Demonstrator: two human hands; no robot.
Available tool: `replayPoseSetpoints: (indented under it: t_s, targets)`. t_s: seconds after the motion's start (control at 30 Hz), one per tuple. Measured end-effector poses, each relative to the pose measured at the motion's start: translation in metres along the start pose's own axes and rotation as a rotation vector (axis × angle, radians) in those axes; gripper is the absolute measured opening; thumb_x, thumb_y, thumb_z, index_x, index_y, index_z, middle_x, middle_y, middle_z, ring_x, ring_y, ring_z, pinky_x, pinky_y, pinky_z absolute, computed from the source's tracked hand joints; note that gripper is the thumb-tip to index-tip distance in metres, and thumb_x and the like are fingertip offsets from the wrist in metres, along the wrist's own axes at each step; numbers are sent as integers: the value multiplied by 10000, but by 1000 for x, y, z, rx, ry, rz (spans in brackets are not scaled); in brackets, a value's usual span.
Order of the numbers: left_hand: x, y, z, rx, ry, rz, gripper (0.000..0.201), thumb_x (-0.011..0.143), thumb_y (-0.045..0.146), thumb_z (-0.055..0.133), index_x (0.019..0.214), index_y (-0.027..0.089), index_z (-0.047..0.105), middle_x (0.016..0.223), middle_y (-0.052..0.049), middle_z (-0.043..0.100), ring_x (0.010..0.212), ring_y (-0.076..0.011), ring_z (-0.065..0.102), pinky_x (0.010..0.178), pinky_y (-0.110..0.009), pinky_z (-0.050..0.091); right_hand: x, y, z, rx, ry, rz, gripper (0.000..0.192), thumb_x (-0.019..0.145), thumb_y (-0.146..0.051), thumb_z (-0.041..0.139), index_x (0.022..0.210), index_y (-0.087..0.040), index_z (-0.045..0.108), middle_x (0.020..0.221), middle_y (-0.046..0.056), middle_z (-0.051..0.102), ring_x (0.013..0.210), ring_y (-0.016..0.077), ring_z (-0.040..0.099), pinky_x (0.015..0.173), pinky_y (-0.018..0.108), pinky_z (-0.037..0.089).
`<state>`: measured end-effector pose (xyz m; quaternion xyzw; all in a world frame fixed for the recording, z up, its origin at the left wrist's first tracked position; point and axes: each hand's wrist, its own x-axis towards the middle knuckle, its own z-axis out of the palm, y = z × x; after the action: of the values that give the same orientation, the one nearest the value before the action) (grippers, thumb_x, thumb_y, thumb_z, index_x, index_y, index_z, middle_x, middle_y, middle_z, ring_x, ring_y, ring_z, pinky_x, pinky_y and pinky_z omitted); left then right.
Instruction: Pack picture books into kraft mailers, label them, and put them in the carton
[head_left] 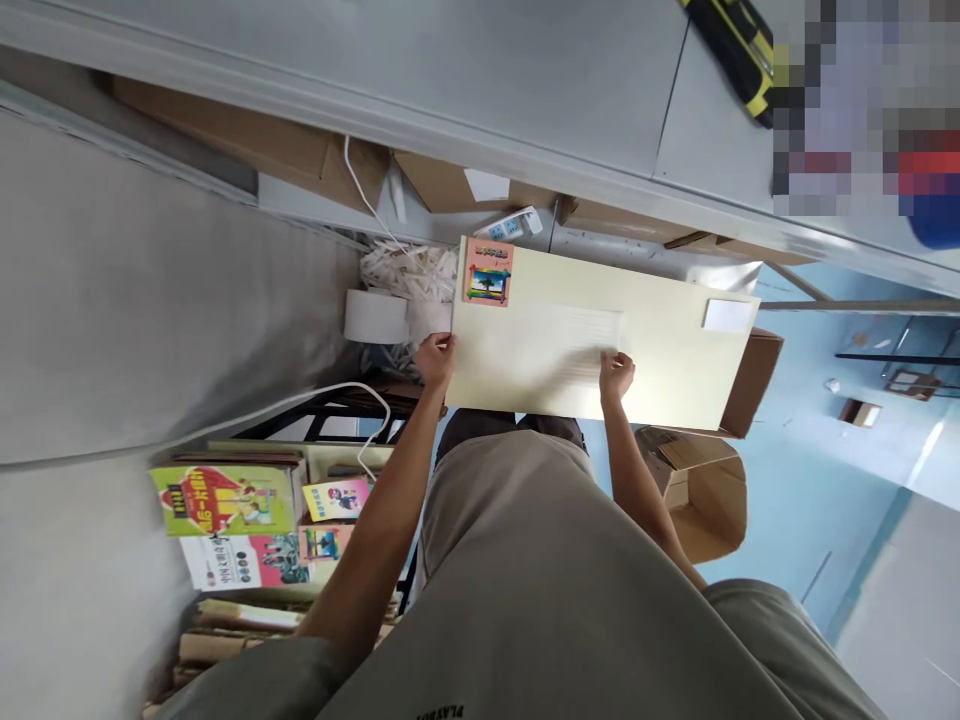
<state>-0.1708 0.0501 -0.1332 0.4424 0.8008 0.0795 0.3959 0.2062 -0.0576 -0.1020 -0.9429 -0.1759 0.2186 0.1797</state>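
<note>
I look steeply down past my grey shirt at a large cream envelope (660, 340) held flat in front of me. It carries a colourful picture sticker (488, 273) at its far left corner and a white label (727, 315) at the right. My left hand (436, 359) grips the envelope's left near edge. My right hand (616, 375) pinches the near edge at the middle. Both arms reach forward from my body.
A grey table edge (480, 120) runs across the top, with cardboard boxes (300, 150), a white power strip (510, 225) and cable beneath. A paper roll (375, 316) and shredded paper lie left. Colourful booklets (225, 500) are stacked lower left. An open carton (705, 490) stands on the blue floor.
</note>
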Motion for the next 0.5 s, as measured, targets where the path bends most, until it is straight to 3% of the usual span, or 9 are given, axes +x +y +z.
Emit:
replayPoseSetpoints:
  t_s: [0.17, 0.27, 0.37, 0.5]
  targets:
    - [-6, 4, -4, 65, 44, 29, 217, 1025, 334, 679, 1085, 213, 848, 1224, -160, 894, 1190, -341, 831, 1109, -417, 598, -1, 3, 2, -25, -61, 21, 234, 993, -333, 644, 1043, -159, 793, 1162, 226, 857, 1085, 317, 800, 1074, 455, 629]
    - [-5, 6, -15, 85, 34, 48, 176, 1009, 323, 694, 1045, 221, 833, 1184, -164, 892, 1164, -345, 823, 1104, -433, 596, -1, -1, -5, -26, -82, 13, 144, 919, -294, 673, 907, -192, 774, 1064, 209, 868, 1017, 330, 817, 1018, 450, 640]
    - [-9, 3, -34, 107, 6, 65, 146, 981, 308, 726, 1005, 206, 827, 1144, -180, 884, 1149, -364, 817, 1101, -456, 600, -9, -3, -28, -32, -141, -30, 87, 864, -296, 709, 822, -226, 738, 971, 177, 864, 940, 331, 816, 945, 443, 644]
    - [-21, 0, -66, 37, 53, 100, 139, 950, 311, 760, 996, 198, 829, 1038, -149, 871, 1100, -342, 813, 1080, -431, 617, -30, -11, -72, 5, -181, -227, 135, 887, -356, 691, 867, -230, 736, 935, 142, 847, 866, 297, 786, 849, 434, 636]
